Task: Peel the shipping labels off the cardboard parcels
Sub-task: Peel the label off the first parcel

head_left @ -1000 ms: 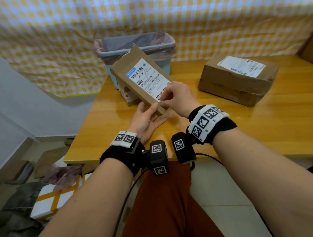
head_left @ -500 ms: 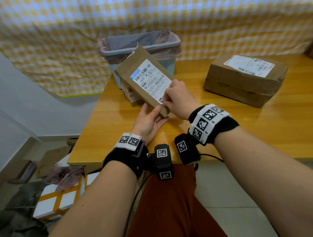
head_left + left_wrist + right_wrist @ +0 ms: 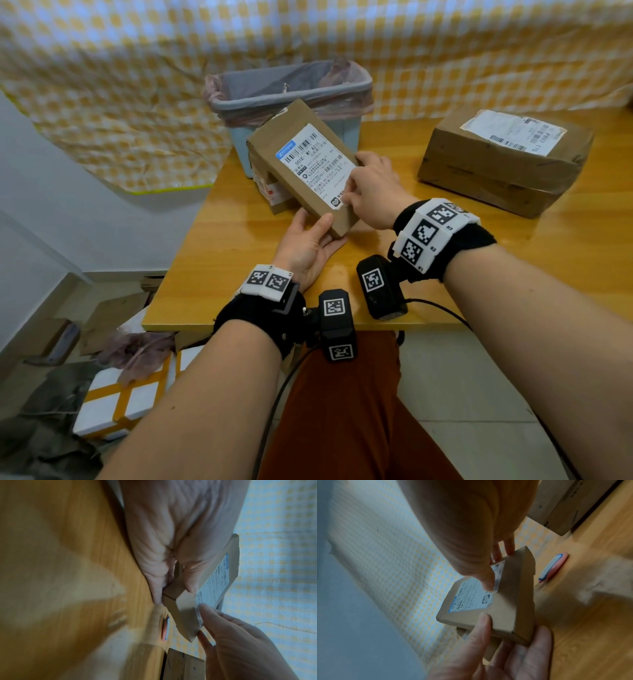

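Fingers (image 3: 486, 584) of right hand (image 3: 371, 192) pick at label (image 3: 315, 164) corner | left hand (image 3: 308, 240) grips flat parcel (image 3: 301, 161), tilted over counter (image 3: 239, 240) | step: lifting corner | next: pinch, peel slowly

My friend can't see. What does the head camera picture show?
The left hand holds a tilted cardboard parcel while the right hand picks at the corner of its shipping label. Another labelled parcel and a bin sit behind.
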